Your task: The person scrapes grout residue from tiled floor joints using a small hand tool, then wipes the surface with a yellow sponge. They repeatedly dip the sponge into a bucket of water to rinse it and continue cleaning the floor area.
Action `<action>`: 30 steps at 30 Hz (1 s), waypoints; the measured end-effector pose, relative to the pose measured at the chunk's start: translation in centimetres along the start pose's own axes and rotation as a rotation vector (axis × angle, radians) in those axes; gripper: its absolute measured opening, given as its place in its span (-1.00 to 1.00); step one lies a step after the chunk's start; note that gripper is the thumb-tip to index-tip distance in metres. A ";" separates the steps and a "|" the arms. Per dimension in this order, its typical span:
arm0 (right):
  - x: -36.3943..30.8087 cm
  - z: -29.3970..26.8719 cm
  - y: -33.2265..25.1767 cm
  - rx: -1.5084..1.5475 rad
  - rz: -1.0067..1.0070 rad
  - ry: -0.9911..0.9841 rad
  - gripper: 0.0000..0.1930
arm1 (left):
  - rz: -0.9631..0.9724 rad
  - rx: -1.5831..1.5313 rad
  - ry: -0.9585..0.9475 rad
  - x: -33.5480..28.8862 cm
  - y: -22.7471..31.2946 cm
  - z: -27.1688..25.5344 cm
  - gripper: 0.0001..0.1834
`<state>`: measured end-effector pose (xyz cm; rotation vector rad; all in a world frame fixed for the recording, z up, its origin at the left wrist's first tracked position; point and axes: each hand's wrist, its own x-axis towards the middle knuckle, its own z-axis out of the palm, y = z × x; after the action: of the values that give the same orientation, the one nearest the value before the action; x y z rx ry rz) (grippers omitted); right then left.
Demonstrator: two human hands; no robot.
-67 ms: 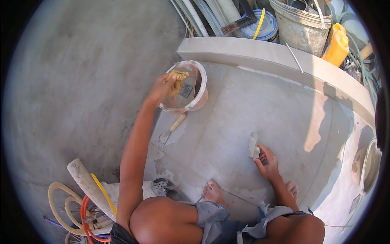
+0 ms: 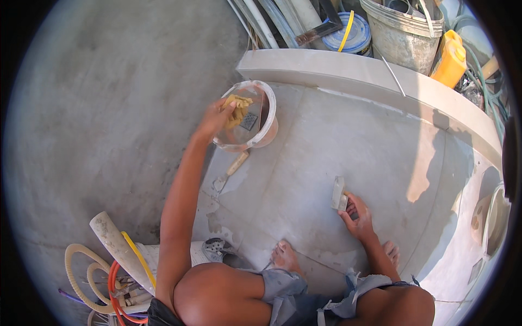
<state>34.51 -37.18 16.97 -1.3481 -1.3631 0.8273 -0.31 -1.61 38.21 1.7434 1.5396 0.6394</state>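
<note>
My left hand is over the bucket's left side, its fingers closed on a crumpled yellow cloth. Under the cloth stands a bucket with a whitish rim. Inside it a small dark square grid shows, partly hidden by the cloth. A scraper with a pale handle lies on the tiles just below the bucket. At the right, my right hand grips a small grey flat-faced block low over the floor. Whether the block touches the tiles, I cannot tell.
Beyond the tiles runs a low curb with a thin rod on it. Behind it stand a dirty pail, a yellow jug and a blue-lidded tub. Pipes and hoses lie at lower left.
</note>
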 end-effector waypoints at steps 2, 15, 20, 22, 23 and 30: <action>0.3 0.1 -0.5 -0.018 -0.013 -0.015 -0.40 | -0.008 0.036 0.028 0.2 -0.7 -0.6 -0.50; 0.7 -2.1 -2.2 0.860 0.318 0.062 -0.33 | 0.230 -0.117 0.043 -4.9 10.3 1.5 -0.37; 1.4 -4.1 -4.4 1.171 0.190 0.111 -0.46 | 0.363 -0.012 -0.113 -9.4 16.1 4.5 -0.41; 2.3 -5.5 -7.0 0.884 0.019 0.166 -0.49 | 0.358 0.083 -0.176 -10.7 17.9 6.1 -0.43; 3.1 -5.8 -8.9 0.635 -0.132 0.172 -0.50 | 0.393 0.133 -0.199 -11.3 18.7 6.7 -0.45; 6.2 -5.9 -17.0 -0.301 -0.709 0.246 -0.49 | 0.599 0.178 -0.378 -15.1 21.0 9.5 -0.50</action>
<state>36.09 -34.66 35.79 -1.0177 -1.6492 -0.0185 17.59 -18.92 50.03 2.3278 0.8311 0.4199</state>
